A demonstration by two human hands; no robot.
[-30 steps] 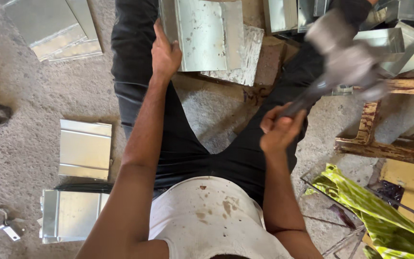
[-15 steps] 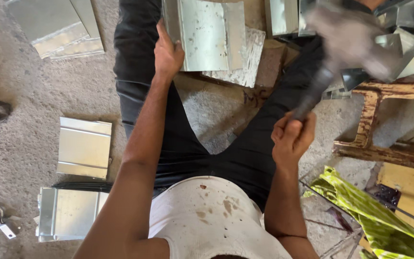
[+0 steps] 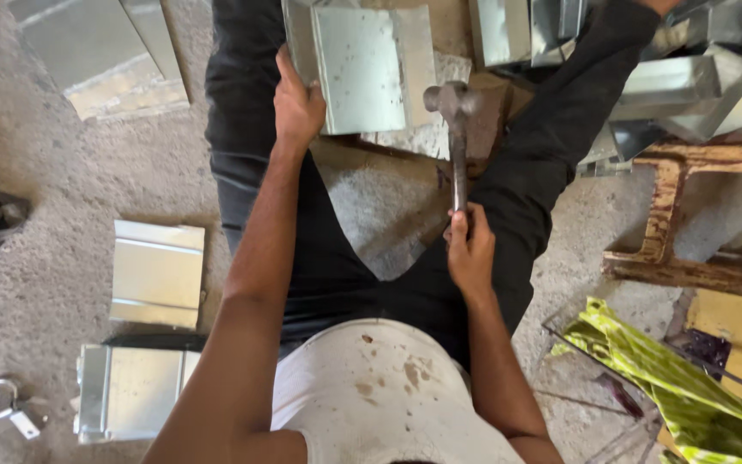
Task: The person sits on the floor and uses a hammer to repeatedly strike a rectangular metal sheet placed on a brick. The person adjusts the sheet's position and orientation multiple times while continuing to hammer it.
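Galvanised, folded sheet-metal piece, silver-grey with raised bends along both long sides, lies flat between the seated person's spread legs in black trousers, at the top middle of the view. The left hand grips its near left corner: the thumb points up along the left bend, and the fingers are curled tight around the edge, their tips hidden beneath the sheet. Just right of the sheet's right edge hovers the dark steel hammer, its head level with the sheet's lower half and its thin handle running straight down. The right hand is clamped in a fist around the bottom end of that handle, fingers wrapped fully, thumb on top.

Under the sheet's lower right corner shows a pale stone slab, and a brown wooden block sits just behind the hammer head. Free concrete floor opens between the thighs below the sheet. To the right, a stack of bent metal ducts crowds close against the right leg, with a rusty wooden frame below it. On the left, two more folded metal panels lie well apart from the hands, and a padlock with keys rests near the lower left corner. Yellow-green foil wrapping lies at the lower right.
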